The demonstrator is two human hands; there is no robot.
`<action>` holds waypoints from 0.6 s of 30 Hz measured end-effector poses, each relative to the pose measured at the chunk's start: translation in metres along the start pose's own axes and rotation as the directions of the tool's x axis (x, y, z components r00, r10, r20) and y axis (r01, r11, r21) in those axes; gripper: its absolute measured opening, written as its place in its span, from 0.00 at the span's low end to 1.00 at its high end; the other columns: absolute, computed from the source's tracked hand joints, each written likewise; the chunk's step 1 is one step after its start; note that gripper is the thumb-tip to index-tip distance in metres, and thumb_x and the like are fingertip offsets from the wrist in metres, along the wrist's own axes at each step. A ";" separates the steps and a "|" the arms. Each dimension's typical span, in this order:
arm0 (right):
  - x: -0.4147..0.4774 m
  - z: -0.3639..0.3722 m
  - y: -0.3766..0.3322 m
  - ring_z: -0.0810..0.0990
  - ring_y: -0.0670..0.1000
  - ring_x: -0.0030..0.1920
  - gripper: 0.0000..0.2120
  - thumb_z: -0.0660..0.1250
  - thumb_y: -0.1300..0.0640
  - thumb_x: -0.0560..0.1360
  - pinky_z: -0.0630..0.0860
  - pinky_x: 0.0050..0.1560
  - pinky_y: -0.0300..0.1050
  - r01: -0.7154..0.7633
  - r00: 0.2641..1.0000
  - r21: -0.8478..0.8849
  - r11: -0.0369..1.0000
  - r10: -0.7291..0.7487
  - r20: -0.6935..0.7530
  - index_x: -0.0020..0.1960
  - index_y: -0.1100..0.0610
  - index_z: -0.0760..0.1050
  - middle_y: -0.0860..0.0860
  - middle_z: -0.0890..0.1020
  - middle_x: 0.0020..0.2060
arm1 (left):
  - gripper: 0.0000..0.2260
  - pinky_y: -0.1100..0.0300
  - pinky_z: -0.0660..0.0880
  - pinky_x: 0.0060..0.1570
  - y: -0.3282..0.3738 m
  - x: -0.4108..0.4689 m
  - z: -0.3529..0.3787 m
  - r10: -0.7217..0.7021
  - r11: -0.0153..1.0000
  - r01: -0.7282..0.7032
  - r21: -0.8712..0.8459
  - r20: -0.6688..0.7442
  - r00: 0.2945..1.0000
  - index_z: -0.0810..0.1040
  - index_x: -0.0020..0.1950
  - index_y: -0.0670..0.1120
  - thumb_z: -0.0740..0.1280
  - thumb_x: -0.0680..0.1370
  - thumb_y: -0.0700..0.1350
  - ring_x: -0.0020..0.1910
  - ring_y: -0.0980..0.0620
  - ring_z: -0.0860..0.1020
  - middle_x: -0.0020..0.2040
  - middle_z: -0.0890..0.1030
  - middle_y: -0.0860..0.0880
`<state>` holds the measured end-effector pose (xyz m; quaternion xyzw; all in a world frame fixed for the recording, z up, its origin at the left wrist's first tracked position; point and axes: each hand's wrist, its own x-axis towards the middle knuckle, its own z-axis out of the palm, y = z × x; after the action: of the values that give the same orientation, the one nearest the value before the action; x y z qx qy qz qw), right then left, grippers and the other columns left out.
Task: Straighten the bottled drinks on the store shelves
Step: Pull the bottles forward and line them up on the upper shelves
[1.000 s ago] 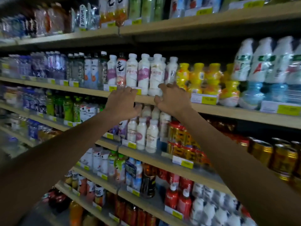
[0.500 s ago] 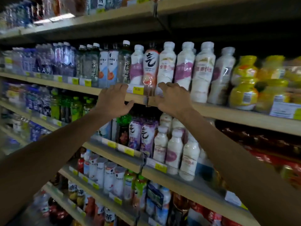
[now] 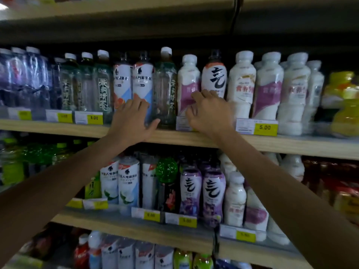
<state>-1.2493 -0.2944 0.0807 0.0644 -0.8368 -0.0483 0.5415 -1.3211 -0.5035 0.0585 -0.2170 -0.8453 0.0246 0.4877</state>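
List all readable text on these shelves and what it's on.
"5.00": right yellow price tag on the upper shelf edge.
"8.00" or "5.00", blurred: left yellow price tag, same shelf.
Bottle labels: Chinese characters, too blurred to quote.
Other price tags: unreadable.
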 end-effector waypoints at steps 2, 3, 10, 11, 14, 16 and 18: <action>0.007 0.006 -0.012 0.75 0.59 0.52 0.18 0.58 0.50 0.75 0.65 0.40 0.47 -0.033 0.999 -0.030 0.999 0.032 -0.025 0.56 0.61 0.75 0.57 0.78 0.49 | 0.24 0.45 0.70 0.53 -0.012 -0.001 0.007 0.030 0.997 -0.031 -0.065 -0.028 0.999 0.71 0.57 0.40 0.56 0.77 0.61 0.51 0.40 0.74 0.57 0.73 0.39; 0.011 0.009 -0.017 0.75 0.59 0.53 0.18 0.58 0.49 0.75 0.65 0.40 0.47 -0.047 0.998 -0.044 0.998 0.046 -0.031 0.56 0.61 0.74 0.57 0.78 0.50 | 0.24 0.45 0.72 0.51 -0.018 -0.002 0.010 0.048 0.993 -0.053 -0.102 -0.048 0.998 0.71 0.57 0.40 0.55 0.77 0.61 0.51 0.39 0.75 0.57 0.74 0.39; 0.048 0.015 -0.050 0.72 0.60 0.56 0.19 0.58 0.50 0.75 0.65 0.41 0.48 -0.094 0.991 -0.102 0.990 0.084 -0.102 0.60 0.62 0.71 0.59 0.75 0.55 | 0.30 0.50 0.73 0.44 -0.062 -0.009 0.026 0.118 0.968 -0.136 -0.213 -0.093 0.989 0.74 0.56 0.38 0.51 0.75 0.62 0.50 0.41 0.75 0.50 0.76 0.40; 0.056 0.015 -0.054 0.71 0.60 0.58 0.20 0.59 0.50 0.75 0.67 0.42 0.49 -0.104 0.989 -0.105 0.989 0.092 -0.112 0.61 0.62 0.71 0.60 0.74 0.56 | 0.29 0.51 0.73 0.43 -0.068 -0.009 0.028 0.115 0.963 -0.136 -0.231 -0.104 0.988 0.74 0.55 0.39 0.50 0.75 0.63 0.50 0.42 0.75 0.50 0.76 0.41; 0.077 0.014 -0.063 0.69 0.61 0.61 0.22 0.59 0.49 0.75 0.70 0.51 0.54 -0.142 0.982 -0.120 0.983 0.124 -0.141 0.63 0.61 0.70 0.60 0.74 0.58 | 0.28 0.57 0.68 0.38 -0.081 -0.010 0.034 0.122 0.966 -0.144 -0.217 -0.111 0.986 0.73 0.53 0.40 0.50 0.75 0.63 0.49 0.44 0.75 0.51 0.76 0.43; 0.088 0.016 -0.067 0.69 0.61 0.62 0.23 0.59 0.48 0.76 0.70 0.53 0.54 -0.159 0.980 -0.138 0.978 0.140 -0.143 0.64 0.62 0.68 0.60 0.73 0.59 | 0.27 0.57 0.69 0.39 -0.085 -0.012 0.039 0.122 0.963 -0.147 -0.227 -0.121 0.985 0.73 0.55 0.40 0.52 0.76 0.62 0.53 0.43 0.76 0.56 0.76 0.42; 0.096 0.018 -0.070 0.67 0.61 0.63 0.25 0.60 0.47 0.76 0.69 0.55 0.54 -0.176 0.980 -0.140 0.974 0.160 -0.120 0.66 0.62 0.67 0.60 0.73 0.60 | 0.28 0.54 0.73 0.43 -0.087 -0.013 0.043 0.105 0.960 -0.130 -0.246 -0.111 0.988 0.73 0.58 0.40 0.51 0.76 0.62 0.59 0.43 0.75 0.62 0.75 0.41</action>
<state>-1.3007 -0.3787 0.1496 -0.0451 -0.8029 -0.0614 0.5913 -1.3807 -0.5796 0.0477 -0.3281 -0.8025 -0.0649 0.4941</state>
